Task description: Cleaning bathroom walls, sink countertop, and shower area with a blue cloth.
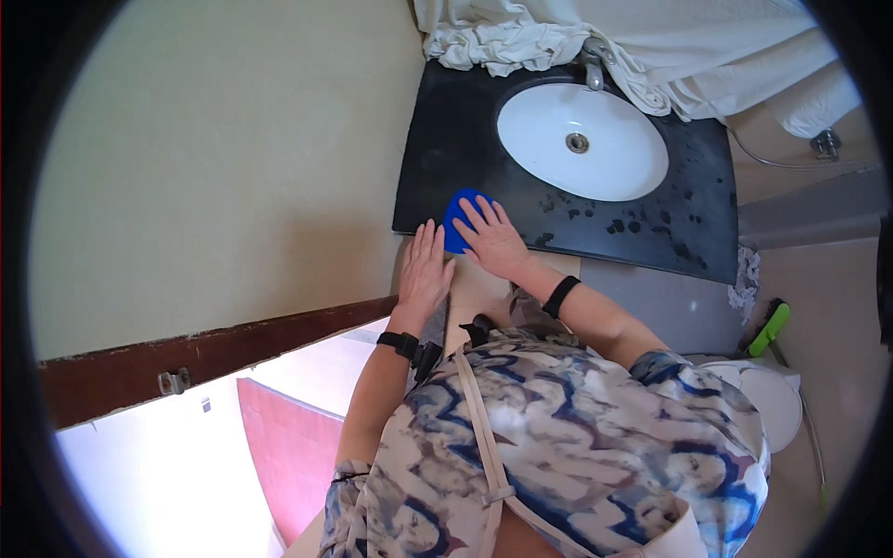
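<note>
A blue cloth or pad [457,222] lies at the front left edge of a black stone countertop [453,153]. My right hand [494,236] rests on it with its fingers spread, palm down. Just left of the blue pad, my left hand [424,268] lies at the counter's front corner, fingers straight and holding nothing visible. Further back, a white oval sink [544,139] is set into the counter, with a metal faucet [594,66] behind it. Dark wet spots mark the counter's front right part.
White fabric [502,35] is bunched along the counter's back edge. A pale wall [209,174] borders the left side, above a brown wooden door frame [230,349]. A green brush [769,329] and a white toilet [771,401] stand at the right.
</note>
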`<move>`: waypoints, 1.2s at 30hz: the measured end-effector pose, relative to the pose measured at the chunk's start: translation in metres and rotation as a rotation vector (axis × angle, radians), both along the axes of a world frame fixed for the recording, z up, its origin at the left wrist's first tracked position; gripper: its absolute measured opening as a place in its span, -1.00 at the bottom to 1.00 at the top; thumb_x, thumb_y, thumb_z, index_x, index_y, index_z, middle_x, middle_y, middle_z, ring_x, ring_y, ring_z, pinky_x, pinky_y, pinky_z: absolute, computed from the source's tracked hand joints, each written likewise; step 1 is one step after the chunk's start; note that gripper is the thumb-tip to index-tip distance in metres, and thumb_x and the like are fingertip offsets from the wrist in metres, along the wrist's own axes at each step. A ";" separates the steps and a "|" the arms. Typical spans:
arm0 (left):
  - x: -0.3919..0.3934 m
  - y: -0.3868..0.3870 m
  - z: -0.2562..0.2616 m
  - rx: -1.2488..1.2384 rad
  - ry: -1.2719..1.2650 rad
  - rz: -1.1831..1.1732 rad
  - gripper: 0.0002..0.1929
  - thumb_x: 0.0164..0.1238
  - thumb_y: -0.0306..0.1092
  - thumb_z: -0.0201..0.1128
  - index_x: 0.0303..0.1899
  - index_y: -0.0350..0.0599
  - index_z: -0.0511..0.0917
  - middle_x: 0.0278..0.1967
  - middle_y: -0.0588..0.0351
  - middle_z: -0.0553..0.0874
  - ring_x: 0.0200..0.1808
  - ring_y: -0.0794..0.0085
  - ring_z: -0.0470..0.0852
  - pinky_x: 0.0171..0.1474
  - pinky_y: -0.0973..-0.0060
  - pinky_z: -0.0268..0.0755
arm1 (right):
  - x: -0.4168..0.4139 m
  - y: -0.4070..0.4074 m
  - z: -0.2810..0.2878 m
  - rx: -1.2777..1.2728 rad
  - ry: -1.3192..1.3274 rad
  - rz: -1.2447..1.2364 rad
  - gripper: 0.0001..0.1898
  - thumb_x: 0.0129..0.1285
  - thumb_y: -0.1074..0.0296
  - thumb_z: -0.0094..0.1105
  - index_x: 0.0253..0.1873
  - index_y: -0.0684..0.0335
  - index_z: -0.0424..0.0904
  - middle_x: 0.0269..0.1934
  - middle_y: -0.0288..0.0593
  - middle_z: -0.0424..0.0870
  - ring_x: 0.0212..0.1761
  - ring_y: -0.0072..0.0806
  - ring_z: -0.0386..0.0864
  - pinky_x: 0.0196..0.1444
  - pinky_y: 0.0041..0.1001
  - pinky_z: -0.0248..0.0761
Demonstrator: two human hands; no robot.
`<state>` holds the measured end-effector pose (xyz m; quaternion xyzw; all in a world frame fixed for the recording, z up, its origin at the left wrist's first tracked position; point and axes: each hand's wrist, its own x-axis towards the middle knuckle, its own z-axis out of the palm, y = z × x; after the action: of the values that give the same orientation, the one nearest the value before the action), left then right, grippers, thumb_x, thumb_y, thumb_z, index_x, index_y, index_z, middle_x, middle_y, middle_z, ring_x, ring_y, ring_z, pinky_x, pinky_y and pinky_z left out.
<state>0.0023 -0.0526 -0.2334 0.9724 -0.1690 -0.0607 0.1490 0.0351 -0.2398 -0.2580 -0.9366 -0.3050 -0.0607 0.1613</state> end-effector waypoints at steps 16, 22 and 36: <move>0.001 -0.024 -0.020 0.068 0.043 -0.124 -0.29 0.38 -0.10 0.14 0.45 -0.17 0.10 0.49 -0.12 0.04 0.53 0.11 -0.02 0.51 0.19 -0.13 | -0.103 -0.198 0.003 -0.246 0.058 -0.556 -0.42 0.24 0.19 0.17 0.35 0.18 0.34 0.43 0.12 0.16 0.39 0.14 0.17 0.36 -0.03 0.11; 0.002 -0.027 -0.015 0.108 0.057 -0.113 -0.30 0.38 -0.07 0.13 0.44 -0.18 0.12 0.49 -0.15 0.07 0.52 0.09 0.01 0.50 0.19 -0.11 | -0.066 -0.157 0.000 -0.300 0.075 -0.528 -0.41 0.23 0.13 0.15 0.34 0.19 0.34 0.41 0.14 0.17 0.36 0.20 0.20 0.30 0.05 0.13; 0.058 -0.067 -0.035 -0.177 -0.247 0.303 -0.45 0.45 -0.19 0.02 0.36 -0.29 0.23 0.43 -0.19 0.19 0.48 0.04 0.10 0.47 0.13 -0.07 | 0.074 -0.030 0.007 -0.119 0.063 -0.010 -0.44 0.24 0.14 0.15 0.32 0.19 0.40 0.42 0.07 0.19 0.43 0.11 0.14 0.39 0.04 0.07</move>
<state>0.0601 -0.1198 -0.2683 0.9699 -0.0425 0.0968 0.2193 0.1093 -0.2699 -0.2514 -0.9475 -0.2983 -0.0140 0.1145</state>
